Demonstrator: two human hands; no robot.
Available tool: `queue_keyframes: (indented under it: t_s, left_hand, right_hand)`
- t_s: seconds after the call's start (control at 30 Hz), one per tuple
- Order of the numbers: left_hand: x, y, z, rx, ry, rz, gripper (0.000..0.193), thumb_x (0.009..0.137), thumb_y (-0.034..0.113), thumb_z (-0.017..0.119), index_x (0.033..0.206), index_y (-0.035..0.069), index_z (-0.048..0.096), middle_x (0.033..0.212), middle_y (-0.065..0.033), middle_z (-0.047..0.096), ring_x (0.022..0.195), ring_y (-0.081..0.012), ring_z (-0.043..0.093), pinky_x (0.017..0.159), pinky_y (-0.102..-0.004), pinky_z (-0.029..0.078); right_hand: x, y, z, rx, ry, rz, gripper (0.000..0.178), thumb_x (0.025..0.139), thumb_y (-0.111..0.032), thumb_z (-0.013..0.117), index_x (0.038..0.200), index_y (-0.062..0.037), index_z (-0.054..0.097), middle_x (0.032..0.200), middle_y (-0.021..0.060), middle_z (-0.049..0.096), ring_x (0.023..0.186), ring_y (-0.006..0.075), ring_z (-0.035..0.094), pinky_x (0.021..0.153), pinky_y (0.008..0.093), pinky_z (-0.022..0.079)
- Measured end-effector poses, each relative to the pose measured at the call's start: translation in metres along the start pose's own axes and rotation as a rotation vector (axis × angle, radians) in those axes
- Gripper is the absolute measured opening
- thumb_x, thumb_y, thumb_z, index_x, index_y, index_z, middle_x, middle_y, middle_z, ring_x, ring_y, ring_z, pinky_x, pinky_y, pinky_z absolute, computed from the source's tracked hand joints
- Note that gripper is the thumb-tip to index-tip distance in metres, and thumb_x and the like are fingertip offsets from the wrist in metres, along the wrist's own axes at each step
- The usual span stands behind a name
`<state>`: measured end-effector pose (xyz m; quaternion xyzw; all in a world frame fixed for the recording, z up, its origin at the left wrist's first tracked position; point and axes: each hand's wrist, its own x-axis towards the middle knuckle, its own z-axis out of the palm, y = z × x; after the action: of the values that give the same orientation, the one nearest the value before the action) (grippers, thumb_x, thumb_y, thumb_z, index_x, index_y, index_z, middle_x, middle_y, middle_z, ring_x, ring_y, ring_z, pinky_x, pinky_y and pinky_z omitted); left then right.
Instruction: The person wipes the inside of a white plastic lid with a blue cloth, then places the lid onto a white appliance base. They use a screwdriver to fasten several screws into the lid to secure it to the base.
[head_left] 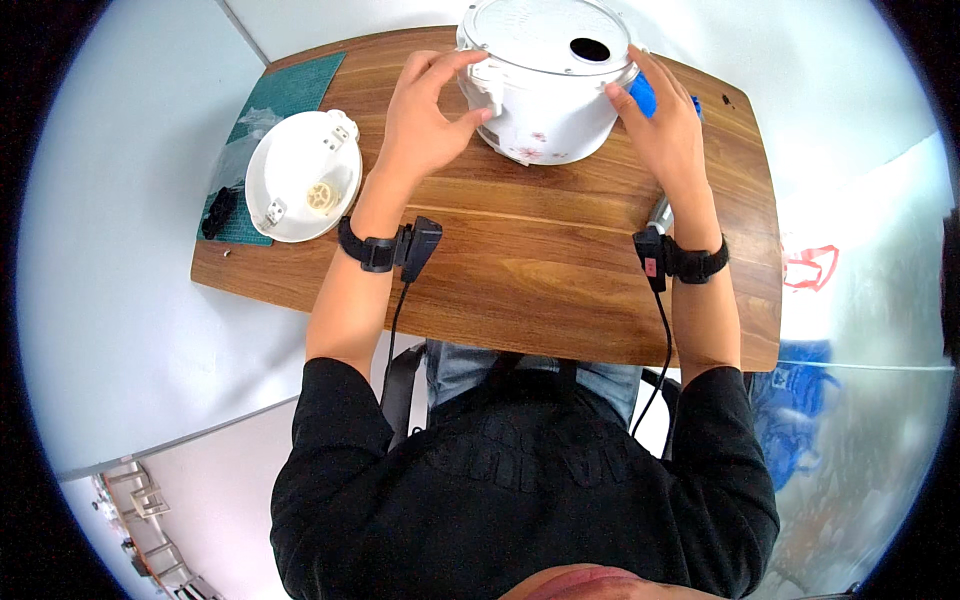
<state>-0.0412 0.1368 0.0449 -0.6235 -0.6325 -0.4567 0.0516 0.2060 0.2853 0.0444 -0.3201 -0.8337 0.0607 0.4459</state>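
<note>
A white rice cooker (545, 128) with pink flower prints stands upright at the far edge of the table. On its top lies a round pale lid plate (530, 30) with a dark round hole at the right. My left hand (425, 120) holds the cooker's left side, fingers at the rim and thumb lower by the side bracket. On the opposite side, my right hand (662, 125) grips the rim, its thumb on the front and its fingers reaching behind. The far parts of the right fingers are partly hidden.
At the left, a white oval cover (275, 160) with metal hinges lies partly on a green cutting mat (310, 85). A black item (217, 213) rests by it. Something blue (643, 95) sits behind my right hand. A grey-handled object (660, 213) is beside my right wrist. Cables hang from both wrist straps.
</note>
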Motion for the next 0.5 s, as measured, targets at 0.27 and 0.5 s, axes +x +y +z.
queue_keyframes:
  t_s: [0.27, 0.5]
  left_hand:
    - [-0.005, 0.012, 0.007, -0.083, -0.068, 0.096, 0.055, 0.080, -0.002, 0.077, 0.131, 0.016, 0.069, 0.128, -0.0077, 0.062, 0.119, -0.0245, 0.060, 0.104, -0.0361, 0.049]
    - [0.015, -0.003, 0.021, -0.313, 0.100, 0.133, 0.042, 0.087, 0.007, 0.072, 0.129, 0.016, 0.072, 0.141, -0.0085, 0.058, 0.130, -0.0266, 0.053, 0.109, -0.0413, 0.043]
  right_hand:
    - [0.011, 0.023, 0.000, 0.254, -0.096, 0.412, 0.060, 0.095, -0.043, 0.070, 0.143, -0.0081, 0.059, 0.134, 0.0233, 0.065, 0.125, 0.0356, 0.063, 0.101, 0.0444, 0.052]
    - [0.012, 0.002, -0.004, 0.239, -0.082, 0.313, 0.078, 0.090, -0.052, 0.074, 0.143, 0.0008, 0.054, 0.139, 0.0302, 0.058, 0.128, 0.0400, 0.060, 0.103, 0.0465, 0.051]
